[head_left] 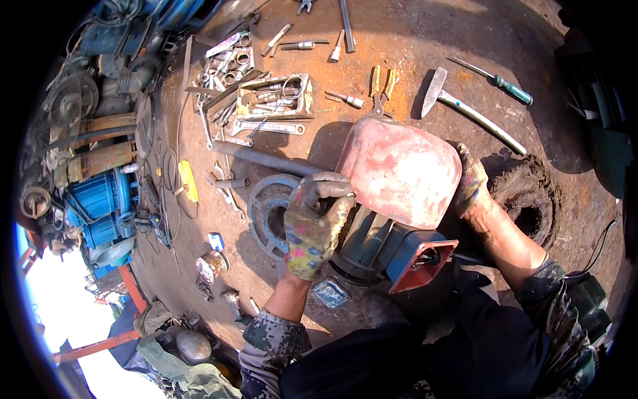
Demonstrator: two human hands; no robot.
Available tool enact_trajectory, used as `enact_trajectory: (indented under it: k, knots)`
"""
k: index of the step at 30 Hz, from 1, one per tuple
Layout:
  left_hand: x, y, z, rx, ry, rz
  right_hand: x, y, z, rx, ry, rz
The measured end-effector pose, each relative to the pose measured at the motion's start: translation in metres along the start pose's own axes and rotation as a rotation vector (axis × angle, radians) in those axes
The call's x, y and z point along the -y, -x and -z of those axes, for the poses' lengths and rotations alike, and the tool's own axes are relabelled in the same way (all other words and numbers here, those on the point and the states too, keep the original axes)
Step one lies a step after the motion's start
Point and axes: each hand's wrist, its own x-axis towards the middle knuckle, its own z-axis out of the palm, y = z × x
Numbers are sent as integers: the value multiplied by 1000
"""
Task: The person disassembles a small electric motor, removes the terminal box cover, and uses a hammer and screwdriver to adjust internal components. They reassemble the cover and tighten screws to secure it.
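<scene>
A worn pink-red metal housing (399,169) sits over a dark motor body (362,246), which has a blue box with red rim (419,263). My right hand (472,179), in a stained glove, grips the housing's right side. My left hand (312,226), also gloved, has its fingers curled at the housing's lower left edge; what its fingertips hold is too small to make out. Behind it lie a blue flanged ring (266,206) and a long dark bar (252,154).
Toolboxes (279,96), loose wrenches, pliers (383,86), a hammer (465,106) and a screwdriver (508,88) lie above. A greasy ring (522,199) is right, a tin (211,266) lower left. Blue pumps (100,206) and machine parts crowd the left edge.
</scene>
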Motion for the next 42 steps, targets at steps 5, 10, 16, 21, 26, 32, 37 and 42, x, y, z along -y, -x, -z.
enact_trajectory:
  k: [5, 10, 16, 21, 26, 32, 37, 42]
  knots:
    - [-7, -4, 6, 24, -68, 99, 2, 4, -8, -45, -30, -30]
    - [-12, -12, 8, 59, -177, -37, 1, 1, 0, -4, -112, -36]
    - [-16, -14, 11, 84, -337, -131, 4, 16, -28, -66, -162, -101]
    - [-13, -15, 8, 63, -285, -105, -1, 15, -10, 42, -272, -53]
    - [-7, -18, 10, 57, -229, -146, 7, 21, -18, 15, -157, 3]
    - [-6, -15, 15, 106, -361, -257, 0, 16, -13, 24, -174, -6]
    - [-8, -13, 12, 88, -317, -207, -6, -3, 19, 231, -273, -25]
    - [-12, -10, 10, 44, -302, -148, -5, -2, 17, 348, -298, -31]
